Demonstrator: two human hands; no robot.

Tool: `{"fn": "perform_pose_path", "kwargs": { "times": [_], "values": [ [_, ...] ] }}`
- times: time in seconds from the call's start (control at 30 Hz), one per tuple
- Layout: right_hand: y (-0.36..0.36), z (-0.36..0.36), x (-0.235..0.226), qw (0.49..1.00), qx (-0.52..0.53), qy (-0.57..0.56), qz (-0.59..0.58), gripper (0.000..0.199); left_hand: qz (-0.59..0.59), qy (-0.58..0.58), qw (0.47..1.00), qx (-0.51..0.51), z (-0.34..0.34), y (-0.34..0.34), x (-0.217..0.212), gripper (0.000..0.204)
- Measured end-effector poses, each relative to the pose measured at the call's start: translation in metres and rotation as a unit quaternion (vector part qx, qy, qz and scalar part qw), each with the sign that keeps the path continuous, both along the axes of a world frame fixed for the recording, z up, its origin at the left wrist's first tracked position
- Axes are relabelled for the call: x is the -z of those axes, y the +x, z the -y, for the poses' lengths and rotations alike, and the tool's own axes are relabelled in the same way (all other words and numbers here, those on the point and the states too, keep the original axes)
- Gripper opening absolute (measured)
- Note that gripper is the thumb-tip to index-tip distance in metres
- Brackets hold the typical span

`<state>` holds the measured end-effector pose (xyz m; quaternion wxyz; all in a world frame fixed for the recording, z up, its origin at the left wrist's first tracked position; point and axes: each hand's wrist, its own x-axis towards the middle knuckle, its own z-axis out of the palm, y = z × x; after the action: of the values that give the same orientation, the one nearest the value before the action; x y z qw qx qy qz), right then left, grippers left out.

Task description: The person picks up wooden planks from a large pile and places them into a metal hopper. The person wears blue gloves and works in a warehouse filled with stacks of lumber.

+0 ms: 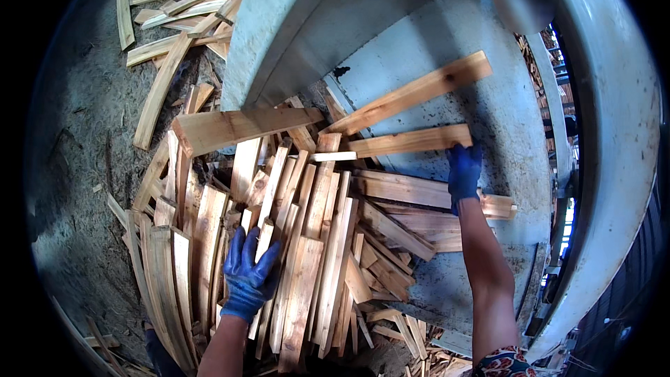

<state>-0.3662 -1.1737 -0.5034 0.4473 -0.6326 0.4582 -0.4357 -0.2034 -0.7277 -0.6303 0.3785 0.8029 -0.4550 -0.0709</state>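
Right hand, blue glove, fingers closed over the near end of a long wooden slat; the slat runs leftward from the grip, roughly level, its far end over the heap. Left hand, also gloved, fingers curled around a narrow upright strip in the pile of offcuts, thumb on the left side. The strip sits among similar pieces, packed side by side. A second long slat lies tilted above the held one, apart from the hand. A wide board rests across the pile's top left. Everything sits on a grey-blue metal surface; loose slats lie scattered on the dusty floor beyond.
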Motion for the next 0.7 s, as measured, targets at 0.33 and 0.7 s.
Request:
{"fn": "perform_pose_path", "kwargs": {
  "times": [0.33, 0.7],
  "values": [
    [0.103, 0.022, 0.032, 0.979, -0.013, 0.170, -0.110, 0.029, -0.005, 0.002, 1.000, 0.006, 0.002, 0.002, -0.002, 0.046],
    [0.129, -0.122, 0.017, 0.870, -0.357, -0.223, -0.256, 0.048, -0.037, 0.012, 0.999, -0.004, -0.006, 0.005, 0.002, 0.046]
  ]
}}
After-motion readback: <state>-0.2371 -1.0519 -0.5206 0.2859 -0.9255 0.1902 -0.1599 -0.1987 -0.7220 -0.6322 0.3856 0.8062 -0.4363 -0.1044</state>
